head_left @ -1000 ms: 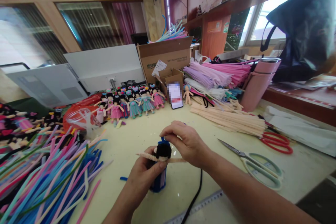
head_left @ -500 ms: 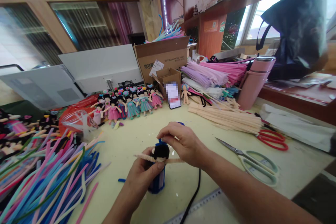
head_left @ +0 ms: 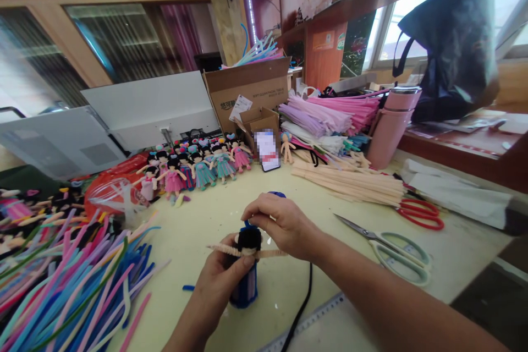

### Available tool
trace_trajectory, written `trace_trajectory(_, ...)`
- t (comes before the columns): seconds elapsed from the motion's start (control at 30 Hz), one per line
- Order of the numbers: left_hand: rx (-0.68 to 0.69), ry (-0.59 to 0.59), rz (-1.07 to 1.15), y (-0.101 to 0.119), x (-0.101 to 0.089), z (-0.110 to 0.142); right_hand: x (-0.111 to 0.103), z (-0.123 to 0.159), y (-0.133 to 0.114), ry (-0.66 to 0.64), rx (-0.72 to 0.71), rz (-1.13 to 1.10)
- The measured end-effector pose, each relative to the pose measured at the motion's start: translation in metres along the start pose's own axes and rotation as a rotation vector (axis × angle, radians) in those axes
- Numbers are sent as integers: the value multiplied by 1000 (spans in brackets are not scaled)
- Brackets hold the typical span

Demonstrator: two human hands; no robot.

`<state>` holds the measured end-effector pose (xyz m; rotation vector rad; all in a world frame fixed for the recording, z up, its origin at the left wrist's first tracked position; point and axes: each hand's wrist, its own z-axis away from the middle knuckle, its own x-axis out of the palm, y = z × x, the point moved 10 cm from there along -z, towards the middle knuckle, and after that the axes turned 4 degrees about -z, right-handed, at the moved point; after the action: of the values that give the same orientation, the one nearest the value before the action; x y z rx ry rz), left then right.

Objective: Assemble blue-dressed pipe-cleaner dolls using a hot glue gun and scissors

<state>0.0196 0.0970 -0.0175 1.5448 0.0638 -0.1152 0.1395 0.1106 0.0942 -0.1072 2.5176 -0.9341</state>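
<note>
A small pipe-cleaner doll (head_left: 249, 240) with black hair, beige arms out to both sides and a blue-and-lilac striped skirt stands upright over the table. My left hand (head_left: 229, 270) is closed round its body, thumb across the front just below the face. Above the doll's head my right hand (head_left: 277, 222) pinches a blue pipe cleaner (head_left: 247, 224) that meets the top of the hair. Whether it is fastened there I cannot tell. More blue (head_left: 277, 194) shows behind my right knuckles. A black pipe cleaner (head_left: 304, 302) trails across the table beneath my right wrist.
Loose coloured pipe cleaners (head_left: 82, 291) cover the left side. Finished dolls (head_left: 202, 168) stand at the back beside a phone (head_left: 267, 151). On the right lie green-handled scissors (head_left: 383, 247), red-handled scissors (head_left: 421, 214) and a beige bundle (head_left: 350, 184). A ruler (head_left: 317, 316) lies in front.
The whole view has shifted slightly, so most things sit a little further left. Both hands keep their hold on the doll and the blue pipe cleaner, nearly in the same pose.
</note>
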Motion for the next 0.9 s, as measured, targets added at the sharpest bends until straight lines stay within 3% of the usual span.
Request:
trace_trajectory(0.3, -63, 5, 59, 3, 7, 6, 3, 0, 7, -7, 17, -17)
trace_trajectory(0.53, -39, 58, 131, 9, 4, 8, 6, 0, 17, -33, 79, -78)
trace_trajectory(0.9, 32, 36, 139, 17, 7, 10, 9, 1, 26, -45, 141, -119)
